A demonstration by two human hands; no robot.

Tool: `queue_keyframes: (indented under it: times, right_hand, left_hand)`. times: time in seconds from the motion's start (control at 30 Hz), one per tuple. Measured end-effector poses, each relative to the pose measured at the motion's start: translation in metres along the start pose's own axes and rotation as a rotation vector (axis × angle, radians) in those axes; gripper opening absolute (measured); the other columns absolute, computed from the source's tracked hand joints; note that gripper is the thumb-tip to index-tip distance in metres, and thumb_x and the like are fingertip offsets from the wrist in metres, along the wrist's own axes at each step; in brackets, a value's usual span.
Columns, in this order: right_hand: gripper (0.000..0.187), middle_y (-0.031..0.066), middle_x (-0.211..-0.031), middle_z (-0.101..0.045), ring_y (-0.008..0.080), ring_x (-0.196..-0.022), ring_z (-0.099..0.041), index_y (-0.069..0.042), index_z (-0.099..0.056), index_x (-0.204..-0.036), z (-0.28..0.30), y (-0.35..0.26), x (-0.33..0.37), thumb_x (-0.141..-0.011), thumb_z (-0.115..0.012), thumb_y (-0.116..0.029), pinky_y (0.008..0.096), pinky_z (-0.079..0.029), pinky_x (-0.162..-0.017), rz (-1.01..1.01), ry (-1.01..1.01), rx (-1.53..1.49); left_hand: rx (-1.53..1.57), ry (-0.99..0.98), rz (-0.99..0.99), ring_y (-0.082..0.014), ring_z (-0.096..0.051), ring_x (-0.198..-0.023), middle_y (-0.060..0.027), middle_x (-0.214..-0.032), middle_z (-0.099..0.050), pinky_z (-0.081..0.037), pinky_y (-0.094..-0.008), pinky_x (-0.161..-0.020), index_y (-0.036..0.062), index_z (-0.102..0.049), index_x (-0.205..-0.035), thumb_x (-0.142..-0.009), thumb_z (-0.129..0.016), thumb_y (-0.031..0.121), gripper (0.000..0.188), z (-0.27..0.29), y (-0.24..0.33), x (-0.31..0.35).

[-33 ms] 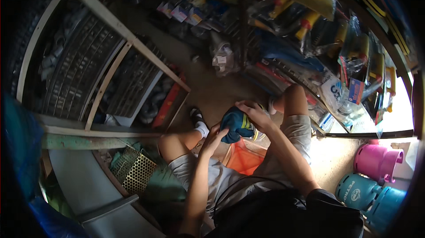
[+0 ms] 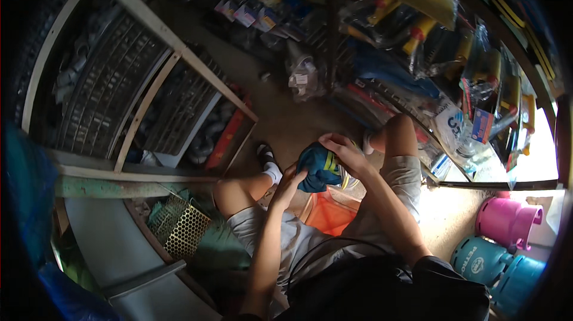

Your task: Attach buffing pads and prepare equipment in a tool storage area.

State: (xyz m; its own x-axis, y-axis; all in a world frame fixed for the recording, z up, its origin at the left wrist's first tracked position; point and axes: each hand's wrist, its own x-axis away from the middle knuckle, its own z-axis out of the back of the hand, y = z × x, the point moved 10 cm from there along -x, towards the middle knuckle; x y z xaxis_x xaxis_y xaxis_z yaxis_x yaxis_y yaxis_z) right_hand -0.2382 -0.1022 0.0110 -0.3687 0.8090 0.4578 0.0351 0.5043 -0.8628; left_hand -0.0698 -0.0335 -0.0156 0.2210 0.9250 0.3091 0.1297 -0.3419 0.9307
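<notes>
Between my knees I hold a teal fabric bundle [image 2: 314,173] with yellow-green bands along its right side. My left hand [image 2: 287,185] is wrapped round its left and lower side, with the thumb on top. My right hand [image 2: 347,153] grips the upper right edge, fingers bent over the cloth. Pale, yellowish loops [image 2: 346,181] show beneath my right hand; I cannot tell whether they belong to the bundle. An orange-red surface [image 2: 330,213], perhaps a container, lies below, between my thighs.
Shelves of dark divided trays [image 2: 116,85] stand at the left behind a wooden frame [image 2: 145,115]. Packaged tools with yellow handles [image 2: 421,30] crowd the upper right. Pink [image 2: 506,221] and teal gas cylinders [image 2: 480,256] stand at the lower right. A perforated yellowish basket [image 2: 186,228] sits by my left knee.
The view has shifted very slightly. Both hands keep their hold on the fabric bundle, with only a tiny movement of the right fingers.
</notes>
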Motion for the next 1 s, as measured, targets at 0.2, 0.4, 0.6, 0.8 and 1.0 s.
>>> queue_keyframes:
  times: [0.2,0.4,0.6,0.8,1.0]
  right_hand:
    - [0.056,0.0051,-0.131,-0.066,0.0141,-0.124,-0.060,-0.009,-0.059,-0.145,-0.033,-0.014,0.004,-0.096,-0.083,-0.025,0.0351,-0.049,-0.107,0.146,-0.248,0.095]
    - [0.056,0.0060,-0.124,-0.070,0.0161,-0.118,-0.065,-0.005,-0.062,-0.143,-0.005,0.007,-0.008,-0.096,-0.084,-0.025,0.0311,-0.051,-0.102,-0.039,-0.112,0.166]
    - [0.048,0.0095,-0.134,-0.068,0.0192,-0.129,-0.062,-0.006,-0.068,-0.137,0.023,-0.019,-0.001,-0.097,-0.080,-0.031,0.0324,-0.048,-0.108,0.015,-0.088,0.165]
    - [0.044,0.0082,-0.124,-0.070,0.0193,-0.111,-0.070,-0.001,-0.063,-0.138,0.028,0.023,-0.001,-0.107,-0.066,-0.032,0.0349,-0.057,-0.099,-0.271,0.059,-0.218]
    - [0.038,0.0065,-0.104,-0.072,0.0167,-0.080,-0.072,-0.005,-0.066,-0.116,-0.003,0.027,-0.004,-0.108,-0.068,-0.042,0.0325,-0.060,-0.069,-0.208,-0.066,-0.494]
  left_hand:
    - [0.574,0.293,0.239,-0.0176,-0.069,-0.119,-0.0050,-0.129,-0.073,-0.053,-0.0358,-0.106,0.0058,-0.066,-0.136,-0.110,-0.054,0.036,0.041,0.026,-0.035,0.006]
    - [0.314,0.249,0.251,-0.0072,-0.060,-0.080,0.0018,-0.095,-0.065,-0.049,-0.0262,-0.069,0.0131,-0.067,-0.123,-0.107,-0.064,0.051,0.041,0.029,-0.007,0.010]
    - [-0.198,0.231,0.267,-0.0095,-0.062,-0.092,0.0002,-0.099,-0.067,-0.049,-0.0268,-0.082,0.0081,-0.069,-0.123,-0.106,-0.068,0.053,0.049,0.044,-0.024,0.003]
    - [-0.272,0.165,0.165,-0.0104,-0.066,-0.096,-0.0026,-0.093,-0.067,-0.051,-0.0268,-0.085,0.0043,-0.069,-0.116,-0.111,-0.062,0.030,0.027,0.036,-0.049,-0.010]
    - [0.082,0.011,0.107,-0.0209,-0.066,-0.116,-0.0116,-0.130,-0.064,-0.056,-0.0361,-0.101,0.0043,-0.057,-0.142,-0.107,-0.071,0.021,0.041,-0.015,-0.038,-0.010]
